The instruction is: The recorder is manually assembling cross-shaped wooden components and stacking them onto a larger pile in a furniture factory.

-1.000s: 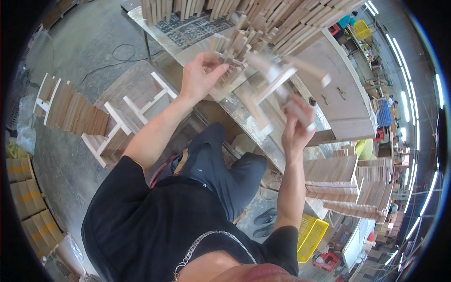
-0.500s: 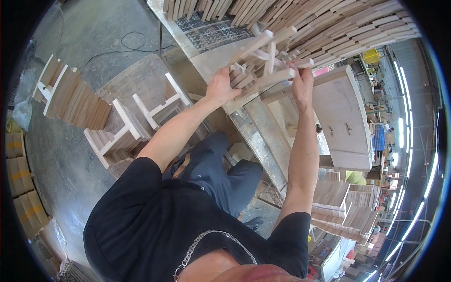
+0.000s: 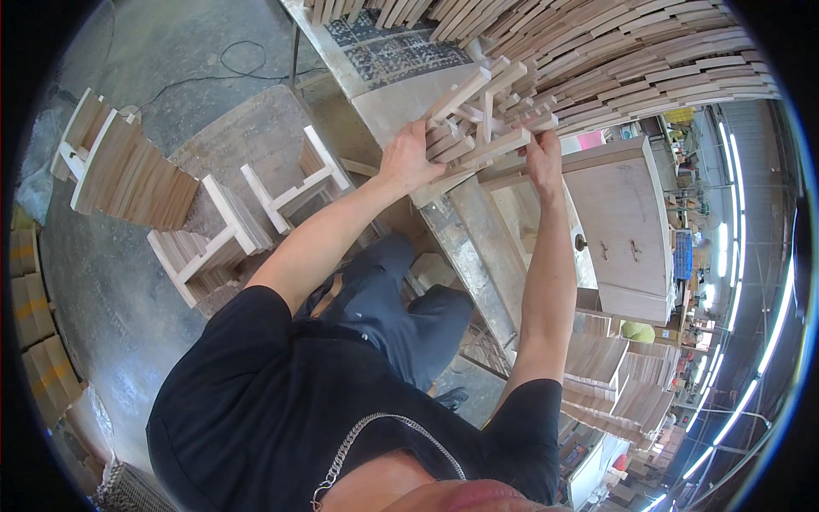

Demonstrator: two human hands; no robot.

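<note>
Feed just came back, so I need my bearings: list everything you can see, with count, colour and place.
wooden frame piece: one, pale wood, held up over the workbench
workbench: one, grey metal, ahead of the person
loose wooden slats: many, pale, piled at the top
cabinet: one, pale wood, right
assembled frames: two, pale, on the floor stack, left
slat stacks: several, tan, far left
cable: one, black, on the floor
left hand: grip on the frame piece
right hand: grip on the frame piece

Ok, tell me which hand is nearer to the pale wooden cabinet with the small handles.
Right. The right hand grips the bundle of wooden sticks just above the cabinet, close to its top edge. The left hand holds the bundle's other side, farther left of the cabinet.
</note>
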